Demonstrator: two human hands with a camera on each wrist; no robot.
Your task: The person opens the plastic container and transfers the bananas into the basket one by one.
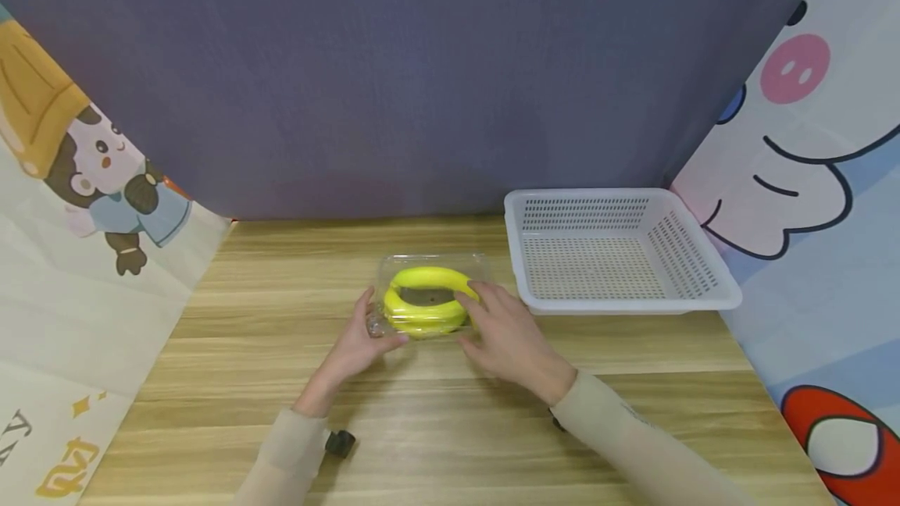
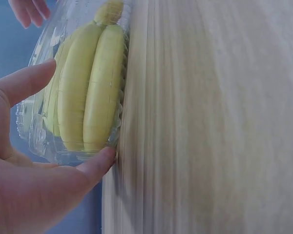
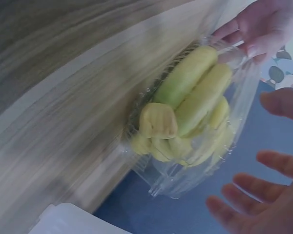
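Midway, bananas (image 1: 425,278) in clear box (image 1: 432,258), left fingers (image 2: 95,168) spread against one end, right fingers (image 3: 256,187) parted nearby, holding nothing

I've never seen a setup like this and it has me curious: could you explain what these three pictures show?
Happily. There is no machine here, only a person's two bare hands. The wide picture comes from a camera worn on the head, looking forward and down. The other two come from cameras on each wrist, so they look tilted.

On the wood-grain table sits a clear plastic box with yellow bananas inside. To its right stands a white perforated basket.

The left hand touches the box's left end. The right hand is spread near the right end; its own wrist picture shows a gap. Neither hand has lifted the box: it rests on the table.
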